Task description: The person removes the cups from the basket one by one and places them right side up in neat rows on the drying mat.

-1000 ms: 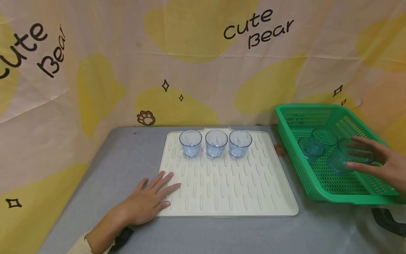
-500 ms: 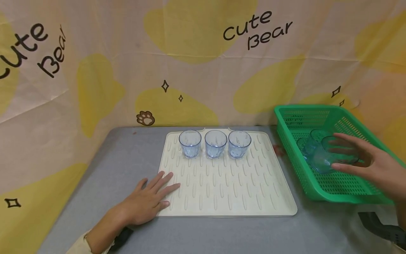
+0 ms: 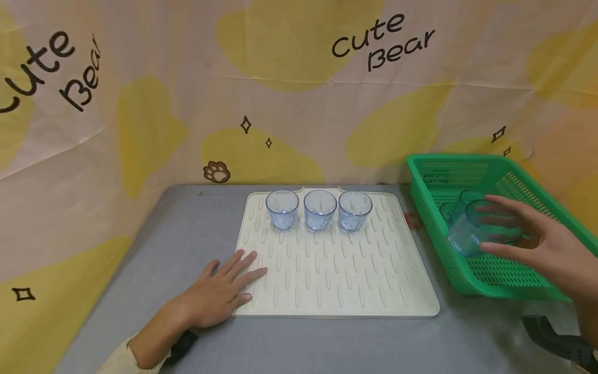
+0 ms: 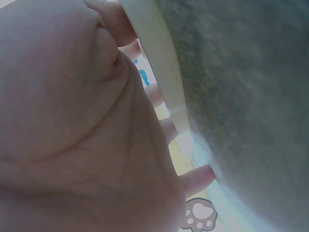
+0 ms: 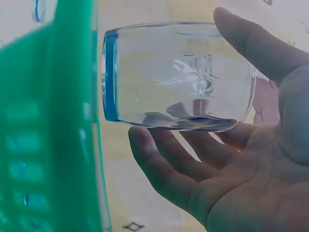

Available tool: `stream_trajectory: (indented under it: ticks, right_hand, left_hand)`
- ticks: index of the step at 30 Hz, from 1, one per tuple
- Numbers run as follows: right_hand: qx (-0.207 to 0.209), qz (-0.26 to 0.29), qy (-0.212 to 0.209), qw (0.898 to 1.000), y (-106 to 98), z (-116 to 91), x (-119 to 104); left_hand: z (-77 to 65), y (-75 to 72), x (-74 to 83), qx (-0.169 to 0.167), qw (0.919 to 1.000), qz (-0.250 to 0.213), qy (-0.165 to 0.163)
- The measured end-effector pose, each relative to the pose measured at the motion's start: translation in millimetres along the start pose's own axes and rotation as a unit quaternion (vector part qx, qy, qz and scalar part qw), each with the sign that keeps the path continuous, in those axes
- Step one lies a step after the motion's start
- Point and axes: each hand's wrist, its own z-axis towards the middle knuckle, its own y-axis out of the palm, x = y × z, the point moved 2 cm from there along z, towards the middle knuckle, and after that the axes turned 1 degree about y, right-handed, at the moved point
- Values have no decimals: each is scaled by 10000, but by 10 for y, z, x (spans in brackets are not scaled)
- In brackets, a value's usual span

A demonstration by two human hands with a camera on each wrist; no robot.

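My right hand (image 3: 546,246) grips a clear bluish drinking glass (image 3: 467,238), thumb on one side and fingers on the other. The glass tilts, its base toward the left wall of the green basket (image 3: 495,292). In the right wrist view the glass (image 5: 164,77) shows just outside the basket rim (image 5: 91,116), with the fingers wrapped along its side. Spread flat, my left hand (image 3: 212,298) rests on the left edge of the white ridged mat (image 3: 336,280). Three similar glasses, a left one (image 3: 283,210), a middle one (image 3: 320,210) and a right one (image 3: 355,210), stand upright along the mat's back.
More glasses (image 3: 469,196) sit inside the basket, partly hidden behind the held one. The basket stands on the grey table (image 3: 374,345), right of the mat. A patterned cloth (image 3: 289,104) hangs behind the table.
My right hand has moved left and raised the glass from inside the basket toward its left wall. The left hand and the three glasses on the mat stay put.
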Motion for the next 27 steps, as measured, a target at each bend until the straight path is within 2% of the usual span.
stream_trajectory:
  ticks: [3, 8, 14, 23, 27]
  right_hand:
    - [-115, 25, 68, 9999, 86, 31, -89]
    - [-226, 257, -92, 9994, 249, 88, -248]
    - [-66, 263, -48, 9996, 380, 98, -405]
    - [-208, 367, -149, 9990, 522, 174, -576]
    - [-371, 365, -7, 9986, 639, 223, -686]
  left_hand:
    - [-22, 8, 0, -31, 10000, -25, -21]
    - [-50, 30, 10, -24, 10000, -82, -33]
    - [-16, 29, 18, 2, 10000, -56, -5]
    - [25, 35, -5, -90, 9999, -22, -72]
    - [28, 21, -9, -104, 9999, -15, -73]
